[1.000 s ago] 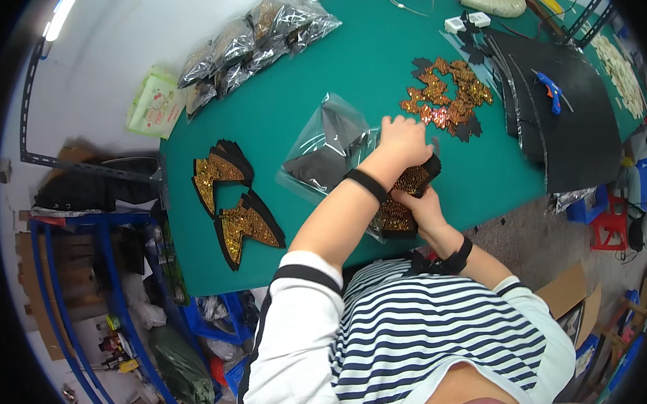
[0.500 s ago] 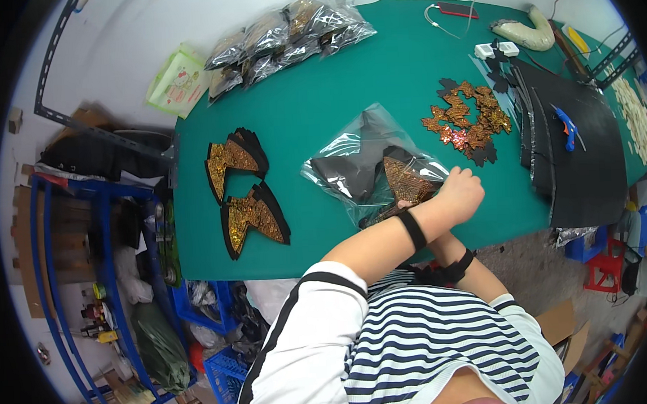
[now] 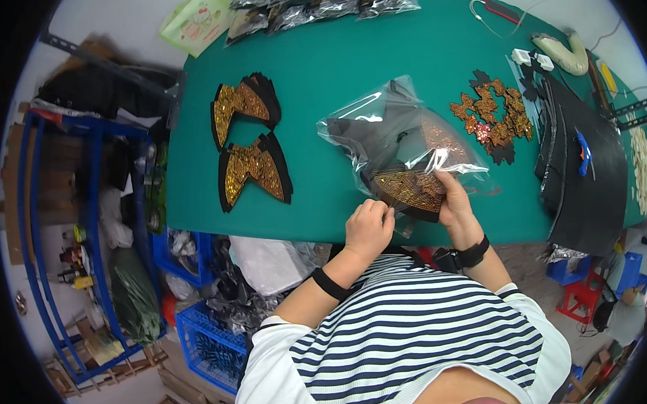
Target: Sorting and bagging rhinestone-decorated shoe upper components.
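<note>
A clear plastic bag [image 3: 355,144] lies on the green table in front of me, with black wing-shaped pieces showing through it. At its near side is a wing-shaped piece with gold sequins and a black edge [image 3: 406,187]. My right hand [image 3: 453,202] grips this piece from the right, thumb on top. My left hand [image 3: 369,227] is closed at the bag's near left edge, fingertips pinched by the wing piece's corner; the fingertips are partly hidden. Left of the bag lie two stacks of gold-sequined black wing pieces, a far stack [image 3: 249,100] and a near stack [image 3: 254,172].
Small sequined cut-outs [image 3: 494,115] are heaped right of the bag. Beyond them are black sheets [image 3: 590,183] with a blue-handled tool [image 3: 585,154] on top. Filled bags [image 3: 315,11] line the table's [image 3: 318,72] far edge. A blue rack [image 3: 102,226] stands at the left.
My left hand has come back from the right, across my right arm, to the bag's near left edge. My right hand now shows on the sequined wing piece. The view has shifted.
</note>
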A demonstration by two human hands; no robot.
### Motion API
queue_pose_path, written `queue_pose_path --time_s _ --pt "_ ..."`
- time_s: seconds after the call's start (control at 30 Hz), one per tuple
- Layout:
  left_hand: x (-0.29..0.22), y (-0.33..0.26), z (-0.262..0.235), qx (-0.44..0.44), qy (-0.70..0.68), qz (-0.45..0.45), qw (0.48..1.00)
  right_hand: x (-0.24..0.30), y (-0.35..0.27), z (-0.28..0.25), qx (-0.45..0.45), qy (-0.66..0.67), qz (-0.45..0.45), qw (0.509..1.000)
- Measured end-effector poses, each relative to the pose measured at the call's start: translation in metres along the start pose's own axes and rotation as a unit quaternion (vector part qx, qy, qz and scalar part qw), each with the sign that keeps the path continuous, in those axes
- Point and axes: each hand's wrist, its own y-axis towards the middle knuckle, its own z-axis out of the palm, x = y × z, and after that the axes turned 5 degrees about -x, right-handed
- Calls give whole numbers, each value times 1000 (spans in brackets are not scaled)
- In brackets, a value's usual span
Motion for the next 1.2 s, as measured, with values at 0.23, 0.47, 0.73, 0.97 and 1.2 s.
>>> queue_pose_path --time_s 0.23,0.47,0.73,0.97,1.2 --pt "-4 -2 -4 -25 -20 29 999 11 0 -29 76 82 82 990" --pt "-7 0 -2 -23 -45 34 998 29 -26 -24 14 37 68 997" --pt "-11 2 -9 -29 -67 24 997 36 -24 -2 44 42 61 996" --pt "-24 15 -15 -57 -45 96 993 14 11 32 -41 -115 23 992" --pt "-17 20 -10 -60 -26 99 993 18 -9 52 7 -64 38 997"
